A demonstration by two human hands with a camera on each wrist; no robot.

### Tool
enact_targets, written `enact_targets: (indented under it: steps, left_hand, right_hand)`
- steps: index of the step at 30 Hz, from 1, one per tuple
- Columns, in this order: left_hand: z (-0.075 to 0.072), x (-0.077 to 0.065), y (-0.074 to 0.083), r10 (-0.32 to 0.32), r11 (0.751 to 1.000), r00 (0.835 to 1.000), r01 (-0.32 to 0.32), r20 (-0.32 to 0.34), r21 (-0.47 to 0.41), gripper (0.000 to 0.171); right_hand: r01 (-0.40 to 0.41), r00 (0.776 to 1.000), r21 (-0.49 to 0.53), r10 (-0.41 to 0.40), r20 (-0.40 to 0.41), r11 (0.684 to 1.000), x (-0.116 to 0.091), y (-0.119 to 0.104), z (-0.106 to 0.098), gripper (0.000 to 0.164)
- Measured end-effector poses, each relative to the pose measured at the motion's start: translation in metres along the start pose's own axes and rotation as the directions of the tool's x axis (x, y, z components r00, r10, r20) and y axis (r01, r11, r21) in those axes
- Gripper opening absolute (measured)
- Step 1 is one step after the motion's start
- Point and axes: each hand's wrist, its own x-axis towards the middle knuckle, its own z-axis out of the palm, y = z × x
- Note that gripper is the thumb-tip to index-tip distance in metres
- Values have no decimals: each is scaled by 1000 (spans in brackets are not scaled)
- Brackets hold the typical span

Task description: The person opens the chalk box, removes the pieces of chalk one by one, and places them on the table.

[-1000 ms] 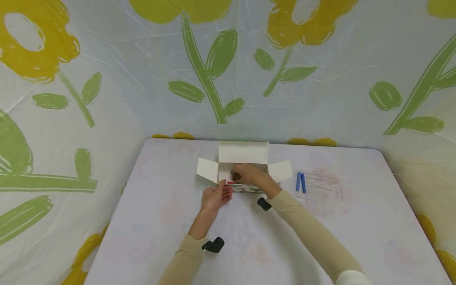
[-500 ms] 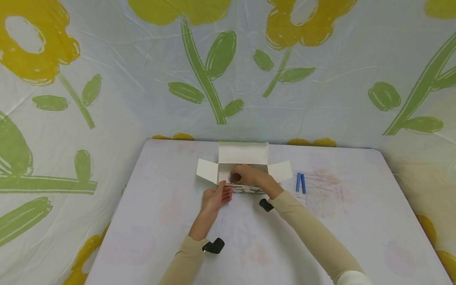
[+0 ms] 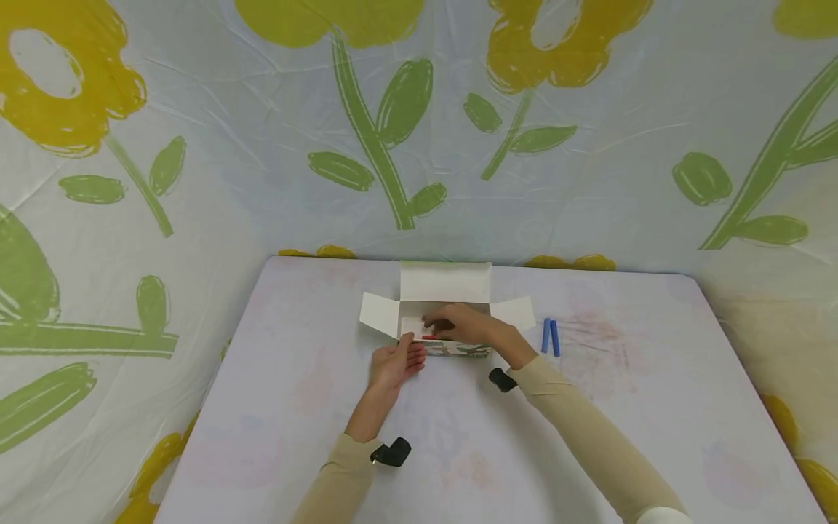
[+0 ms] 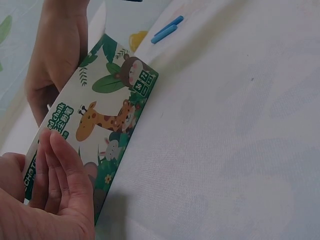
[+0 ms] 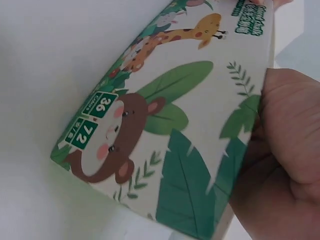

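An open cardboard chalk box [image 3: 458, 349], printed with animals and leaves, stands near the far side of the table. My left hand [image 3: 391, 365] pinches its near wall at the left, thumb over the rim and fingers [image 4: 65, 172] flat along the printed front. My right hand [image 3: 463, 324] reaches down into the box with bent fingers. Beside its fingertips, just inside the near wall, shows a red chalk stick [image 3: 429, 337]. Whether the fingers grip it cannot be seen; the wall hides the fingertips in the right wrist view.
Two blue chalk sticks [image 3: 555, 338] lie side by side on the table to the right of the box. White flaps [image 3: 445, 282] spread outward at the box's back, left and right. Flower-printed cloth [image 3: 262, 145] rises behind the table.
The right hand has shifted slightly to the right inside the box, its fingers looking more spread. More of the red chalk shows than half a second ago. Left hand and box stay put.
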Motion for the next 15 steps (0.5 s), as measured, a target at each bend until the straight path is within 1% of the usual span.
enact_targets:
  steps: [4,6,8,12,15]
  left_hand:
    - [0,0,0,0,1000,1000,0,1,-3,36]
    - [-1,1,-1,0,1000,1000,0,1,-6,35]
    - [0,1,-1,1,1000,1000,-1,0,-6,35]
    - [-1,0,0,6,1000,1000,-6,0,1,35]
    - [0,0,0,14,1000,1000,-14,-1,7,37]
  right_hand:
    - [-2,1000,-9,2,22,1000,-4,3,-4,29]
    - [12,1000,-33,-11,15,999,-7,5,-6,23]
    - [24,1000,-47,-24,-2,999,-11,6,-8,21]
    - [27,997,-13,-28,-67,1000,-22,5,-13,24]
    - [34,993,62,-26,-119,998,-30,5,-16,31]
